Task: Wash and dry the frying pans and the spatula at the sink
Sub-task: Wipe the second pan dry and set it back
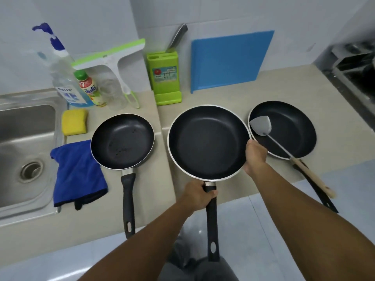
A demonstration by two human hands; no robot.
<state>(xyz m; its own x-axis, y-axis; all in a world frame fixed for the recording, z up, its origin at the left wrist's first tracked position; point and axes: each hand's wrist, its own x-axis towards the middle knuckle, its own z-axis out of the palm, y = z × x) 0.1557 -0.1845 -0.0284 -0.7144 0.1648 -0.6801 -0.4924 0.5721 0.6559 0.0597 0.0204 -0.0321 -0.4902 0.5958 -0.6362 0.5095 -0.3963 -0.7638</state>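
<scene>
Three black frying pans lie in a row on the beige counter. My left hand grips the handle of the large middle pan close to its bowl. My right hand grips that pan's right rim. A smaller pan sits to the left, its handle pointing toward me. The right pan holds a metal spatula whose wooden handle sticks out over the counter edge. The steel sink is at the far left.
Beside the sink lie a yellow sponge and a blue cloth. Behind them stand a spray bottle, a dish soap bottle, a squeegee, a green knife block and a blue cutting board. A stove is at the far right.
</scene>
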